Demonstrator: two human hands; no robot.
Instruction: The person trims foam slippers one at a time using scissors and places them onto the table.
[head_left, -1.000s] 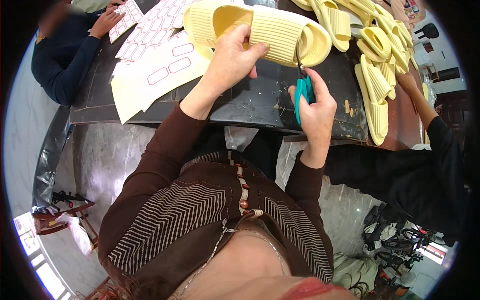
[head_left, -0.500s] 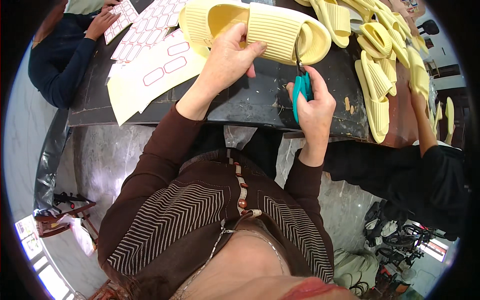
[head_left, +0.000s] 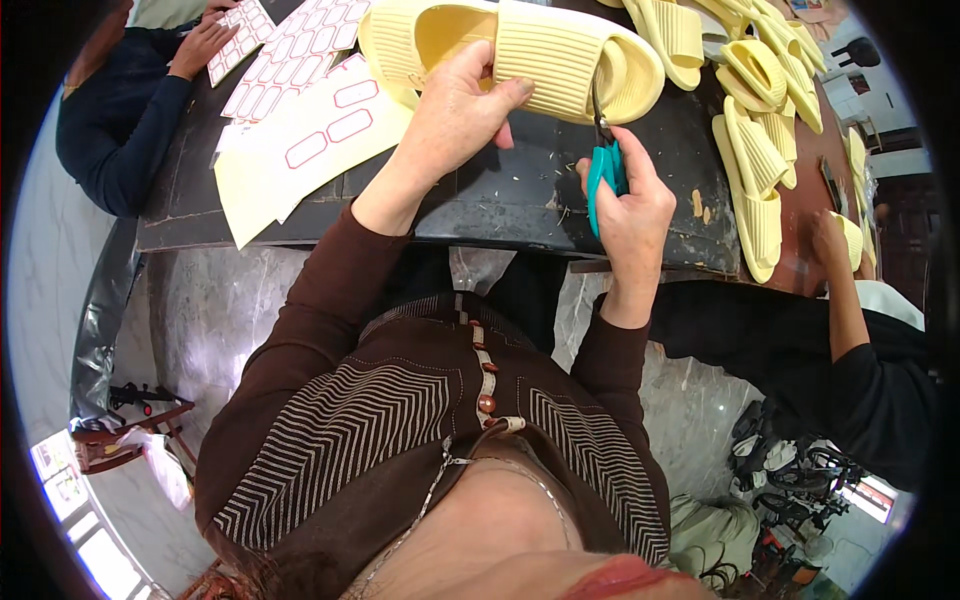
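A pale yellow slide slipper (head_left: 550, 65) with a ribbed strap is held up over the dark table, its toe end to the right. My left hand (head_left: 465, 115) grips it by the strap's edge, thumb outside and fingers partly hidden inside. In my right hand (head_left: 637, 205) are teal-handled scissors (head_left: 605, 180), my fingers closed around the handles. Their dark blades point up against the edge of the strap near the toe opening. Whether the blade tips are cutting anything cannot be made out.
Left of my hands lie yellow sheets (head_left: 310, 150) and label sheets (head_left: 300, 60) with red outlines. Several yellow slippers (head_left: 755, 180) are piled at the right. One co-worker's hand (head_left: 205, 45) rests on a label sheet; another's hand (head_left: 830, 240) is beside a slipper at far right.
My scissors and right hand have shifted up slightly along the strap edge. The right co-worker's hand has moved down and nearer with a slipper. My left hand stays almost in place.
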